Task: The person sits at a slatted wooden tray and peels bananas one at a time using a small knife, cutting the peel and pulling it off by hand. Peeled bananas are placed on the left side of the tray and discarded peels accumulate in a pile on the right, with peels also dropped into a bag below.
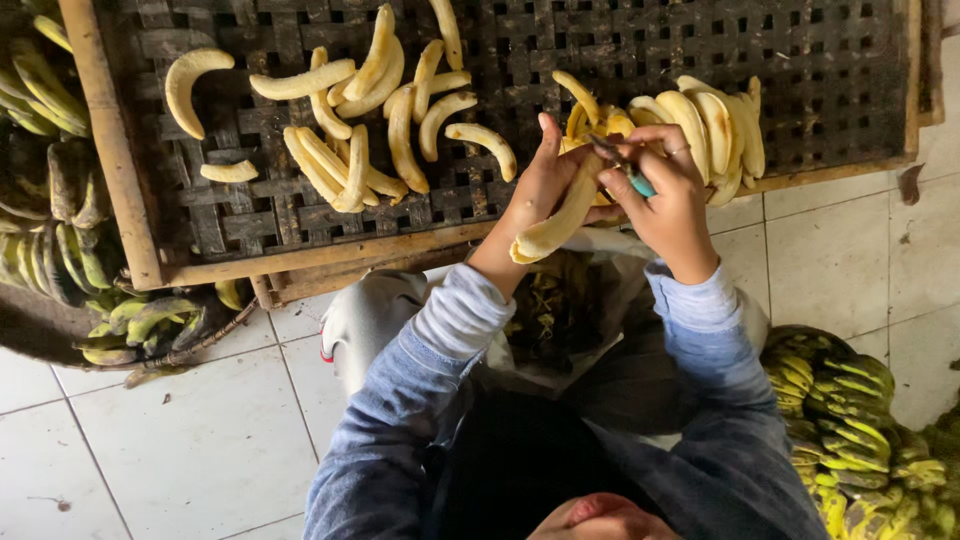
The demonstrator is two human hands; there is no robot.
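— Left hand (540, 185), what does it hold?

— From my remote seat I see it wrapped around a half-peeled banana (558, 222), held over the near edge of the woven drying tray (300, 255).

— And the right hand (668, 195)?

— It is clenched on a small knife with a teal handle (632, 178), the blade touching the banana's upper end, where yellow peel hangs.

— Anything around them?

— Peeled bananas (370, 120) lie on the tray; another peeled pile (715, 130) sits just beyond the right hand. Green unpeeled bunches (850, 420) rest on the tiled floor.
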